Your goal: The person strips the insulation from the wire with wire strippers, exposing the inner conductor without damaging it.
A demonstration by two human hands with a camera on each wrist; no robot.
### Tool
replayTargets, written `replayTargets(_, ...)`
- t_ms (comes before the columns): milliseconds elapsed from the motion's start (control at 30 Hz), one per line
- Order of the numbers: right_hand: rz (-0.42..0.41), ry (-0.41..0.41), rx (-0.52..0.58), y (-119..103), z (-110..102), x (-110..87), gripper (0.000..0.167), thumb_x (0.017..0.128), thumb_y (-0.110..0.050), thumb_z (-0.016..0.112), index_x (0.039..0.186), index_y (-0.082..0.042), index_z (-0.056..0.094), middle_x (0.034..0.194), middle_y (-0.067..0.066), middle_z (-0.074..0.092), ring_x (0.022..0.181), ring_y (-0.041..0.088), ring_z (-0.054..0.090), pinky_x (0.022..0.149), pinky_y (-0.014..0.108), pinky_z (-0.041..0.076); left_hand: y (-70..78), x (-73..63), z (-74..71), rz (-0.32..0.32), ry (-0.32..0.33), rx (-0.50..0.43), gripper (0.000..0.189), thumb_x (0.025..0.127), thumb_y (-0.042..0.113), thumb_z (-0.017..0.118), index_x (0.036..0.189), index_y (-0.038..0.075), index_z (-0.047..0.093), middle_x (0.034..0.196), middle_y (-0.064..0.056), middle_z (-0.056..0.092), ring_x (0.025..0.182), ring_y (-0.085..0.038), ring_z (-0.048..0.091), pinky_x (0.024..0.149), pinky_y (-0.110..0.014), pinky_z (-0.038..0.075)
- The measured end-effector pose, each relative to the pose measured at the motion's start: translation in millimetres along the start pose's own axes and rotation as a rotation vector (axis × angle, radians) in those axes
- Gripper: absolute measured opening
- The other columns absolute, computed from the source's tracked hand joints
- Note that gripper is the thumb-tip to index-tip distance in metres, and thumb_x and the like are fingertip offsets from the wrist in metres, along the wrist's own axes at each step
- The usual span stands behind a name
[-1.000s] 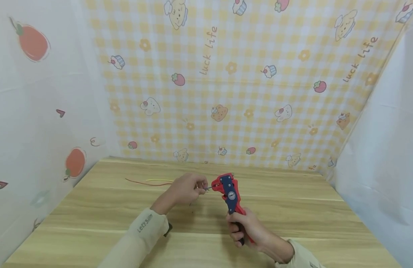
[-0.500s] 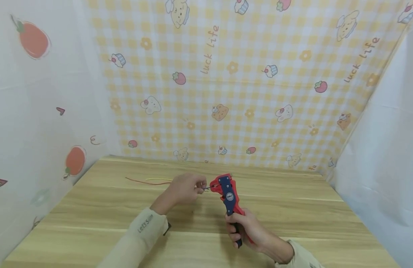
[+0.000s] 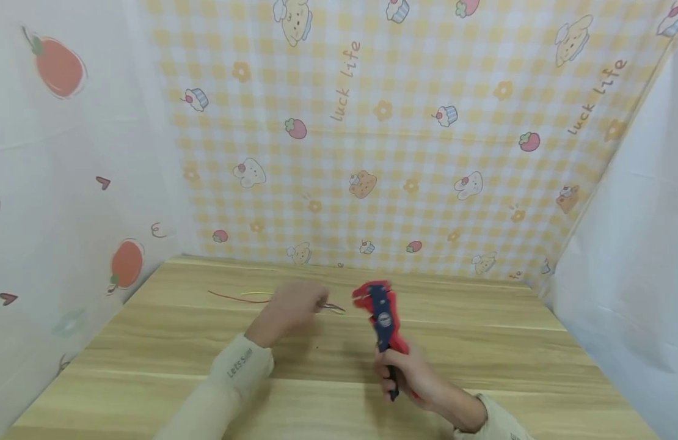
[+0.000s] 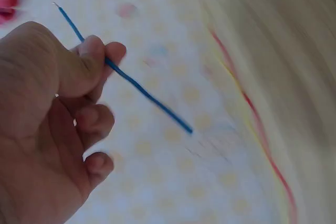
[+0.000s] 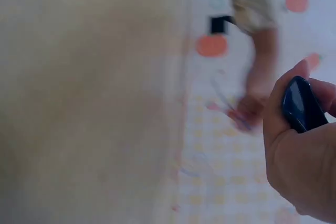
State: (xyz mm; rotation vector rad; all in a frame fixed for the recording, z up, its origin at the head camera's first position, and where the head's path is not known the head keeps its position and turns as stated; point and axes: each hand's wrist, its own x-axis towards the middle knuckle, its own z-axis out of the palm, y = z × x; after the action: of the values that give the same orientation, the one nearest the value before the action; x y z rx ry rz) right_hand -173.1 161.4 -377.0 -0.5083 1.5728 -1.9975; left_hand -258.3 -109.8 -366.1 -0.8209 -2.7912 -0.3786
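Note:
My left hand (image 3: 292, 308) pinches a thin blue wire (image 4: 152, 98) between thumb and forefinger, seen clearly in the left wrist view. A short bare strand (image 4: 55, 6) shows at the wire's upper end; its other end looks covered. My right hand (image 3: 413, 370) grips the handles of a red and dark blue wire stripper (image 3: 384, 318), its head up and tilted left. Between the stripper's nose and the wire there is a gap in the head view. In the right wrist view only a dark handle end (image 5: 302, 106) shows within the hand.
A red wire (image 3: 234, 299) and a yellow wire (image 3: 256, 294) lie on the wooden table (image 3: 471, 342) behind my left hand, partly hidden by it. A patterned cloth (image 3: 405, 146) hangs at the back, with pale sheets at both sides.
Earlier the wire's end was in the stripper's nose. Now my left hand has drawn the wire away to the left, and the stripper has shifted slightly right, still gripped.

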Motion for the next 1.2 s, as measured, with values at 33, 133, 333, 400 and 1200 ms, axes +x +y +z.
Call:
replayTargets(33,-0.038,-0.003,0.002,-3.4,-3.8,-3.0,0.009,0.094,-0.005,0.047,0.088,-0.011,0.051,0.068,-0.004,0.051,0.055,0.008,0.046,0.052,0.024,0.05,-6.5,-2.6,1.4,-0.025,-0.011,0.016,0.021,0.081,0.0,0.065,0.076,0.02,0.063,0.072,0.011,0.058,0.063,-0.009,0.047,0.06,-0.028,0.044)
replayTargets(133,-0.143,-0.021,0.014,-18.6,-18.4,-13.1,0.015,0.096,-0.003,0.041,0.089,-0.012,0.052,0.069,-0.005,0.052,0.057,0.008,0.047,0.055,0.024,0.05,-25.6,-11.4,3.6,-0.074,-0.014,0.064,0.019,0.083,0.003,0.07,0.078,0.02,0.065,0.075,0.01,0.063,0.065,-0.007,0.052,0.063,-0.027,0.048)
replayTargets(333,-0.105,-0.075,0.052,-32.6,-32.4,-21.6,0.018,0.1,-0.004,0.035,0.097,-0.011,0.051,0.075,-0.003,0.053,0.063,0.011,0.048,0.062,0.026,0.053,-32.5,-13.5,-8.0,-0.076,-0.023,0.041,0.011,0.086,0.01,0.075,0.084,0.018,0.069,0.083,0.004,0.071,0.076,-0.014,0.065,0.069,-0.033,0.053)
replayTargets(400,-0.098,-0.116,0.073,-30.1,-32.2,-20.6,0.018,0.099,-0.002,0.034,0.103,-0.008,0.051,0.08,-0.001,0.055,0.068,0.013,0.052,0.068,0.029,0.054,-31.3,-13.3,-8.4,-0.087,-0.032,0.029,0.011,0.086,0.011,0.076,0.084,0.02,0.07,0.084,0.006,0.071,0.08,-0.015,0.066,0.071,-0.034,0.053)
replayTargets(1200,-0.078,-0.273,0.134,-20.0,-27.3,-12.9,0.039,0.096,0.005,0.033,0.134,0.003,0.043,0.106,0.01,0.065,0.088,0.019,0.065,0.086,0.04,0.052,-22.4,-8.4,-2.6,-0.111,-0.094,-0.001,0.011,0.086,0.012,0.073,0.084,0.022,0.075,0.093,0.003,0.074,0.083,-0.016,0.068,0.063,-0.032,0.052)
